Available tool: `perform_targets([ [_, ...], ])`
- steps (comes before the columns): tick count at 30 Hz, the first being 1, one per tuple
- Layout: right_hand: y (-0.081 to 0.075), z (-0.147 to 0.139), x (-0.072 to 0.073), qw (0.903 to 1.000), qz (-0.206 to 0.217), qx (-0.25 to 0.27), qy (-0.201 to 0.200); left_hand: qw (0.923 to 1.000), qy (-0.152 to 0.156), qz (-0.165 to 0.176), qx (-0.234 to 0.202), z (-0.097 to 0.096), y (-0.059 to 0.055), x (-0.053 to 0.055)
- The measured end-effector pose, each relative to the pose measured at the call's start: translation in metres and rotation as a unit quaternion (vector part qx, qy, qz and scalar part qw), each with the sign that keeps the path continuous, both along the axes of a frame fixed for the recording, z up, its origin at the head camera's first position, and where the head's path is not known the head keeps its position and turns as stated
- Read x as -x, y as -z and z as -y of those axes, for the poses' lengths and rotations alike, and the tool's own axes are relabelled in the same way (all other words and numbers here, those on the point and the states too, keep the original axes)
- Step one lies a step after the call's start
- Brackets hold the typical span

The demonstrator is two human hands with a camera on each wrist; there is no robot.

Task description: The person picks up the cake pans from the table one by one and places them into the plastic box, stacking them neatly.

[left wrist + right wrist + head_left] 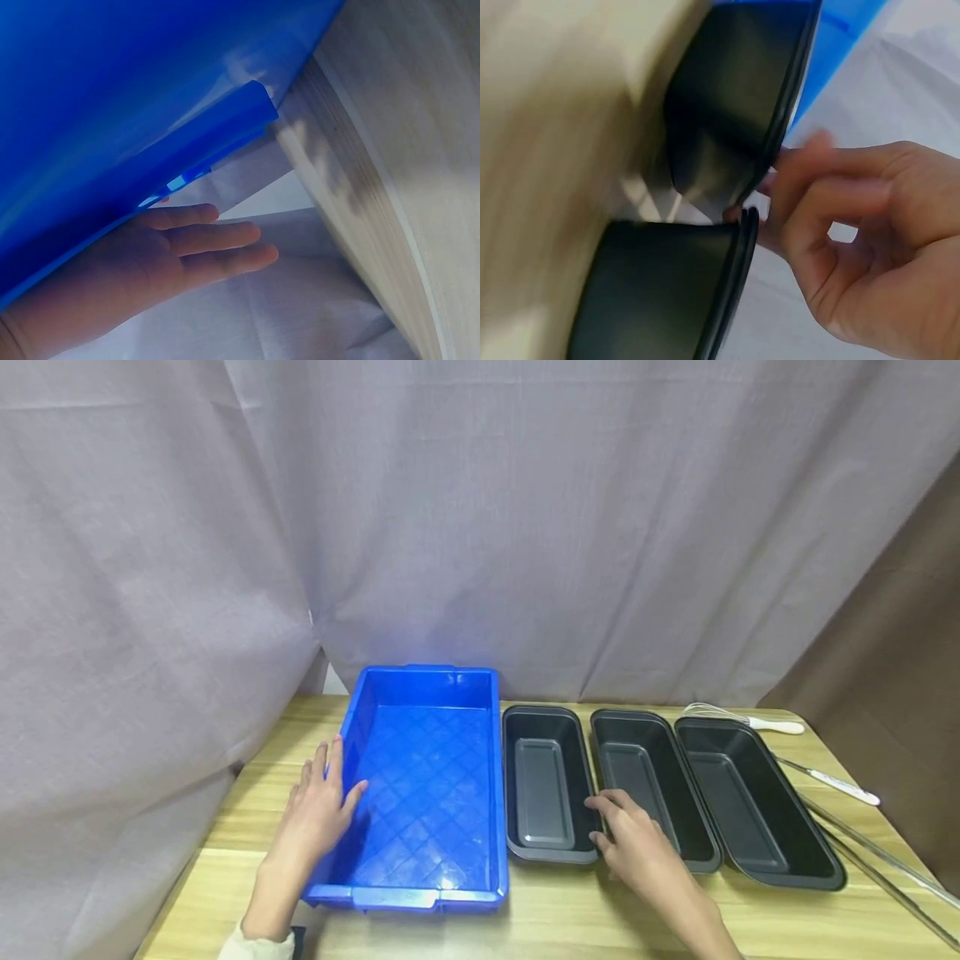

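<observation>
Your left hand (311, 814) is at the left rim of the blue bin (501, 777), its fingers straight and slightly spread along the outside while the thumb reaches over the inside. Your right hand (637, 843) is at the right rim of the left loaf pan (543, 793), toward its near corner; the fingers are bent at the edge beside the gap between two pans, and you cannot tell whether they pinch the rim or only touch it. That pan stands upright on the wooden table (555, 914), just right of the bin, its long axis running almost straight away from you, alongside the bin's own long axis. To its right, the middle loaf pan (630, 768) and the right loaf pan (738, 802) also lie lengthwise away from you, their far ends angled leftward in the head view. Beyond the right pan's far end, a whisk (776, 725) points its wires left and its white handle right; a white-handled utensil (847, 787) lies nearer you, handle pointing right.
</observation>
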State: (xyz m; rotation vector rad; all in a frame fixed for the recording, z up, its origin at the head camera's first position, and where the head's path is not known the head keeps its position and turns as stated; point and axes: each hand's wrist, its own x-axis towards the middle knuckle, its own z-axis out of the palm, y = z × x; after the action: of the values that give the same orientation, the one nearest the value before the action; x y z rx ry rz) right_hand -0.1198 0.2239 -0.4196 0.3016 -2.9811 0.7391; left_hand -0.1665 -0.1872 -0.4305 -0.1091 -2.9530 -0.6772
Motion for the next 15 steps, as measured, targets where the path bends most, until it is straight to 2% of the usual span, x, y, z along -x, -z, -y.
perform_targets([
  [5,0.012,0.009,-0.009,0.9981,0.037,0.049,0.010,1.0000,0.003,0.004,-0.003,0.000,0.002,-0.001],
  [10,0.025,0.019,-0.012,0.9888,0.092,0.115,0.020,0.9999,0.006,0.009,-0.004,0.001,0.000,-0.001],
  [15,0.035,0.020,-0.009,0.9665,0.142,0.213,0.020,1.0000,0.008,-0.003,-0.003,0.001,-0.001,-0.001],
])
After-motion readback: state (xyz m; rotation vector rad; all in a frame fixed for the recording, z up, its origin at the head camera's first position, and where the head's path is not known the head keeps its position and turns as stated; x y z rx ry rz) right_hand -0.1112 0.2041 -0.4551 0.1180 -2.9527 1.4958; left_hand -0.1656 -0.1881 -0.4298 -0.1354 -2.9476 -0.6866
